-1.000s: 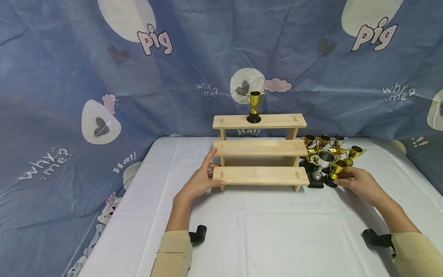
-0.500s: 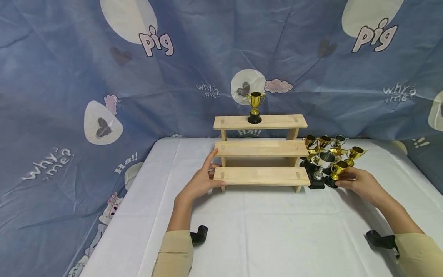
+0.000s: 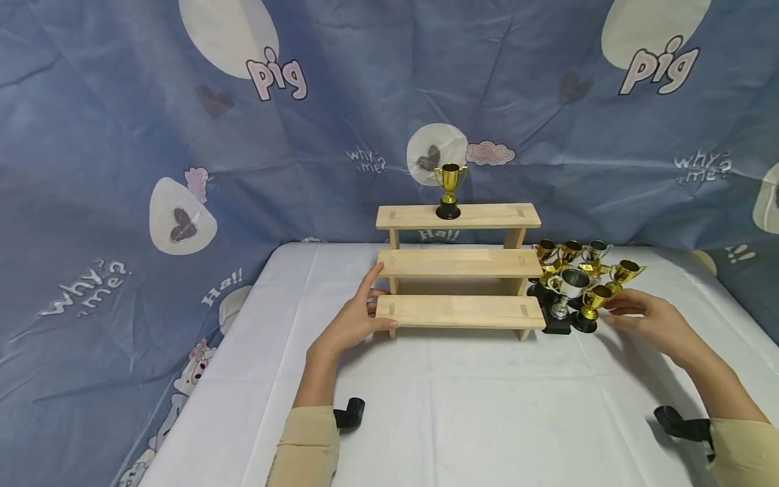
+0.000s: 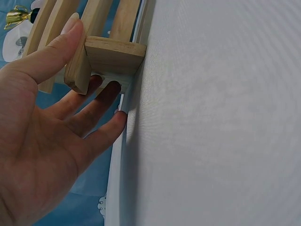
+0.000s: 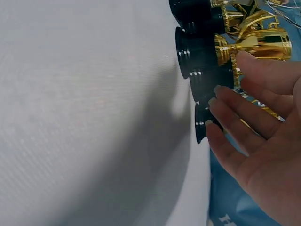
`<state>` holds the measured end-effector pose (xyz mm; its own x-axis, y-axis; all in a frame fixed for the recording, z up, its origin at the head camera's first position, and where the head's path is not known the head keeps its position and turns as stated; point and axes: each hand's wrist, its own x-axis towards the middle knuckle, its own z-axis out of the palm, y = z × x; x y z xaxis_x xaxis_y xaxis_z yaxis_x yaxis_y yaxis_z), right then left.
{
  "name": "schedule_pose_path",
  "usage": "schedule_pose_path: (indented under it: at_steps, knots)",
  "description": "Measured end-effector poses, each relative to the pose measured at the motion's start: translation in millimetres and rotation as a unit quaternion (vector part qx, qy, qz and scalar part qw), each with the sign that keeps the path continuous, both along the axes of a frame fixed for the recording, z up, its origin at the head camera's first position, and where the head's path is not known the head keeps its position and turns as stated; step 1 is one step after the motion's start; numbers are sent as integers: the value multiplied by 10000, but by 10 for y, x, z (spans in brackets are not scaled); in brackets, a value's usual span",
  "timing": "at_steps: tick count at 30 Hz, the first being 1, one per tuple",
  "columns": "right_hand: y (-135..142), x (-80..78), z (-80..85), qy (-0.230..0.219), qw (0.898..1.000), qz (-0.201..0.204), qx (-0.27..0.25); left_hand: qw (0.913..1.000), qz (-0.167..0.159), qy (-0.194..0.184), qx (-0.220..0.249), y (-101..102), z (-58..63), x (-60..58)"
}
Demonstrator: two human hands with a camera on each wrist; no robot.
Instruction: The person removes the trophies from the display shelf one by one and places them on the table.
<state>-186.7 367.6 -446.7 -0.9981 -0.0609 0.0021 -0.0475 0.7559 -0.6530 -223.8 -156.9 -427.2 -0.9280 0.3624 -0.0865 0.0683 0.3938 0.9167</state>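
My left hand (image 3: 353, 319) holds the left end of a three-tier wooden display stand (image 3: 459, 310). In the left wrist view, its thumb lies against a board (image 4: 77, 70) while other fingers reach in by the leg (image 4: 115, 54). On the top tier a small gold trophy cup (image 3: 449, 181) with a black base stands upright. To the right of the stand, my right hand (image 3: 654, 321) is beside the nearest gold trophy (image 3: 596, 301), fingers loosely extended. A silver trophy (image 3: 569, 287) stands next to that one. In the right wrist view, the thumb overlaps a gold cup's stem.
Several more gold and silver trophies (image 3: 623, 272) crowd behind the front pair, close by the stand's right legs. A white cloth (image 3: 487, 406) covers the table. Behind it hangs a blue printed curtain (image 3: 341, 101).
My right hand has drawn back slightly to the right from the nearest gold trophy, which stays in place. My left hand keeps its hold on the stand.
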Motion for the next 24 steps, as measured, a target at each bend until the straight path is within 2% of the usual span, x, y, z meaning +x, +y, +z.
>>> schedule_pose_path:
  at_steps: [5, 12, 15, 22, 24]
  knots:
    - [24, 14, 51, 12, 10000, 26, 26, 10000, 11, 14, -1, -3, -23, -14]
    - [57, 20, 167, 314, 9990, 77, -311, 9999, 116, 111, 24, -23, -251, -138]
    - [63, 32, 219, 457, 9980, 94, -414, 9997, 125, 227, -6, -36, -279, -149]
    - [60, 21, 344, 825, 9959, 76, -373, 10000, 2, -3, -1, 5, -5, -12]
    - [35, 14, 394, 909, 9954, 3, -299, 10000, -20, 14, -12, 4, 5, -9]
